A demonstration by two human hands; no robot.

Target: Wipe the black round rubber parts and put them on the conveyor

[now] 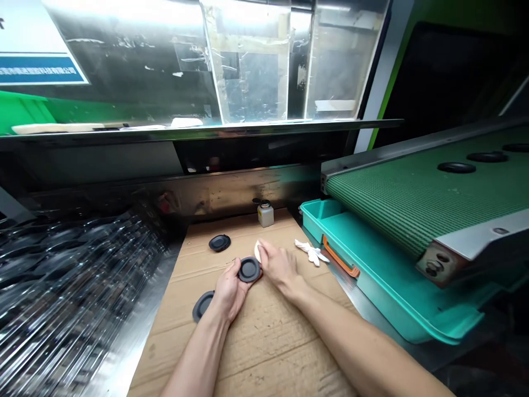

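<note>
My left hand (pixel 230 291) is closed round a round black plastic part (pixel 249 269) with a raised rim, held a little above the cardboard sheet (pixel 273 342). Close to the part's right edge, my right hand (pixel 278 266) pinches a small white cloth (pixel 258 251). Partly behind my left wrist lies another black round part (pixel 202 306). Farther back on the cardboard is one more black part (pixel 219 242). A small square bottle (pixel 265 214) with its dark lid flipped back stands at the far edge. Crumpled white cloth scraps (pixel 312 252) lie right of my right hand.
To the right, a teal plastic tub (pixel 397 286) with an orange handle (pixel 339 258) sits beneath the end of a green conveyor belt (pixel 413 193), which carries several black parts (pixel 457 167). On the left are stacked clear plastic trays (pixel 74 298). A metal ledge (pixel 231 131) crosses the back.
</note>
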